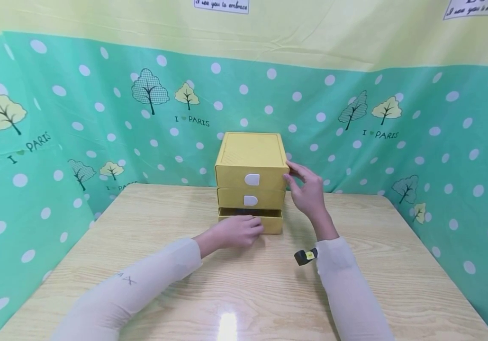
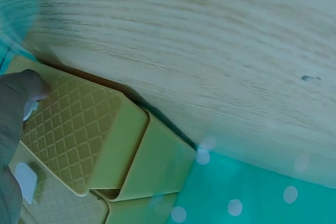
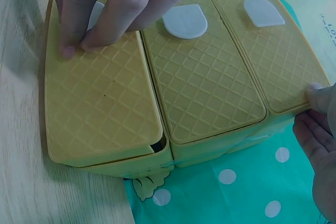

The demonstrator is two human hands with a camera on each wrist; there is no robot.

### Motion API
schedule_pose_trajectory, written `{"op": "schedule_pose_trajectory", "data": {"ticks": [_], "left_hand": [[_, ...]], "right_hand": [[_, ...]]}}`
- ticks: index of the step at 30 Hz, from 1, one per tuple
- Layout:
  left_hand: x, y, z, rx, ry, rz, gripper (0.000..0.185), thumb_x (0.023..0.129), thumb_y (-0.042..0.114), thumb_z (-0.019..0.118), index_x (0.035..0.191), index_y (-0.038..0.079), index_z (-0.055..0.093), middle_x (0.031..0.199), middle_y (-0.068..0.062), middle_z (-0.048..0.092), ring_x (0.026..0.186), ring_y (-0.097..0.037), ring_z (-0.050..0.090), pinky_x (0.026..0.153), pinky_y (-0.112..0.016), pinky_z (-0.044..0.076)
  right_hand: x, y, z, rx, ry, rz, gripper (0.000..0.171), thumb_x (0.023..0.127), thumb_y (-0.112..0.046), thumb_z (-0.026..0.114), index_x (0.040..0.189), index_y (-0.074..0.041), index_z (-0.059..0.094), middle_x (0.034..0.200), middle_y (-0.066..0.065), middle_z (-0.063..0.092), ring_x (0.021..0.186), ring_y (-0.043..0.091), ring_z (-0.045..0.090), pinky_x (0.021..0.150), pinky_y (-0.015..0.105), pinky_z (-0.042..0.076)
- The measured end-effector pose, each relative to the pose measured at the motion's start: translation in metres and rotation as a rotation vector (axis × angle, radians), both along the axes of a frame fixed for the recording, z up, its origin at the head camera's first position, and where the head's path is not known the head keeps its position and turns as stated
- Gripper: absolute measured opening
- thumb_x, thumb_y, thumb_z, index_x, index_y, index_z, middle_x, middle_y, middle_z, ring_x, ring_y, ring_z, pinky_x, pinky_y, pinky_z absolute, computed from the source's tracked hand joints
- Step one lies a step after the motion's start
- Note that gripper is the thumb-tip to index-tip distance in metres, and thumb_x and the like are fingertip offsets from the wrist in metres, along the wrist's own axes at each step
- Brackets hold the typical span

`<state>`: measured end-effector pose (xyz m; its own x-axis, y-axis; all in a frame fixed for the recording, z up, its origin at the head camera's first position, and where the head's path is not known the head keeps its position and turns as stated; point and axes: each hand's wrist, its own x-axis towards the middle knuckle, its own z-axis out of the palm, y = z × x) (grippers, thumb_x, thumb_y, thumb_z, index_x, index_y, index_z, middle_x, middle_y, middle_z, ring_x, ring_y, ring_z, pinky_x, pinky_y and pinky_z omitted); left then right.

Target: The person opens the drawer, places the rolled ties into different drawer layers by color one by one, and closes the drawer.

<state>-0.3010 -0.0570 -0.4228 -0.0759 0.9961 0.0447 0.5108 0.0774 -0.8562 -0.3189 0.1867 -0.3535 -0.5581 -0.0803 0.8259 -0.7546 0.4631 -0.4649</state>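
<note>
A yellow three-drawer storage box stands at the back of the wooden table. Its bottom drawer is pulled partway out; the two above are shut, each with a white tab handle. My left hand pinches the bottom drawer's handle, which the fingers mostly cover. At the box's upper right corner, my right hand grips the edge, with the thumb on the front of the top drawer and the fingers along the side. What lies inside the bottom drawer cannot be made out.
The light wood table spreads out on both sides of the box. Behind it and at both sides hangs a green dotted curtain with printed trees. A black strap device sits at the right sleeve's cuff.
</note>
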Motion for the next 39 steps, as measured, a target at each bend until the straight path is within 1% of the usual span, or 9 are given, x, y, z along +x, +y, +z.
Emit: {"op": "schedule_pose_trajectory", "data": {"ticks": [7, 12, 18, 23, 27, 33, 39], "left_hand": [[-0.005, 0.0, -0.002, 0.02, -0.015, 0.011, 0.027, 0.099, 0.011, 0.055, 0.091, 0.025, 0.078, 0.109, 0.005, 0.062, 0.102, -0.017, 0.054, 0.083, -0.026, 0.05], [-0.009, 0.001, -0.003, 0.024, -0.023, 0.005, 0.03, 0.097, 0.01, 0.055, 0.086, 0.026, 0.077, 0.108, 0.005, 0.062, 0.102, -0.018, 0.053, 0.082, -0.027, 0.049], [-0.01, 0.001, -0.002, 0.008, -0.034, 0.034, 0.03, 0.098, 0.011, 0.054, 0.087, 0.026, 0.077, 0.11, 0.004, 0.062, 0.103, -0.018, 0.053, 0.084, -0.027, 0.049], [-0.01, 0.001, -0.002, -0.005, -0.032, 0.05, 0.028, 0.097, 0.011, 0.056, 0.087, 0.025, 0.078, 0.112, 0.004, 0.062, 0.105, -0.019, 0.053, 0.085, -0.027, 0.05], [-0.012, 0.0, -0.003, 0.005, -0.021, 0.046, 0.027, 0.095, 0.009, 0.058, 0.087, 0.025, 0.077, 0.112, 0.005, 0.062, 0.104, -0.018, 0.053, 0.085, -0.026, 0.049], [-0.015, 0.0, -0.004, 0.028, 0.003, 0.02, 0.027, 0.094, 0.006, 0.06, 0.087, 0.025, 0.077, 0.11, 0.005, 0.062, 0.102, -0.018, 0.053, 0.085, -0.026, 0.049], [-0.016, 0.0, -0.004, 0.016, 0.016, 0.012, 0.026, 0.094, 0.006, 0.06, 0.086, 0.024, 0.077, 0.108, 0.004, 0.061, 0.1, -0.019, 0.052, 0.086, -0.027, 0.049]], "right_hand": [[0.0, 0.0, 0.0, -0.003, -0.004, 0.005, 0.039, 0.093, 0.0, 0.072, 0.131, 0.004, 0.065, 0.122, 0.021, 0.07, 0.108, 0.032, 0.07, 0.097, 0.041, 0.058], [0.001, 0.0, 0.001, -0.004, -0.009, 0.008, 0.039, 0.093, 0.0, 0.071, 0.131, 0.005, 0.065, 0.121, 0.021, 0.07, 0.108, 0.032, 0.07, 0.097, 0.043, 0.058], [0.001, 0.0, 0.001, 0.001, -0.012, -0.002, 0.039, 0.093, -0.001, 0.071, 0.131, 0.005, 0.065, 0.122, 0.021, 0.07, 0.108, 0.032, 0.07, 0.097, 0.04, 0.058], [0.001, -0.001, 0.0, 0.006, -0.012, -0.008, 0.039, 0.094, -0.001, 0.071, 0.131, 0.005, 0.065, 0.122, 0.021, 0.07, 0.108, 0.032, 0.07, 0.097, 0.042, 0.058], [0.001, -0.001, 0.0, 0.009, -0.015, -0.011, 0.038, 0.094, -0.002, 0.071, 0.131, 0.004, 0.065, 0.122, 0.021, 0.07, 0.108, 0.032, 0.07, 0.097, 0.042, 0.058], [0.001, -0.001, 0.0, 0.003, -0.008, 0.0, 0.039, 0.094, -0.001, 0.071, 0.131, 0.005, 0.065, 0.121, 0.021, 0.07, 0.108, 0.033, 0.07, 0.097, 0.044, 0.058], [0.002, -0.001, 0.0, 0.001, -0.013, 0.001, 0.038, 0.094, -0.003, 0.071, 0.131, 0.005, 0.065, 0.121, 0.021, 0.07, 0.108, 0.032, 0.07, 0.096, 0.045, 0.058]]}}
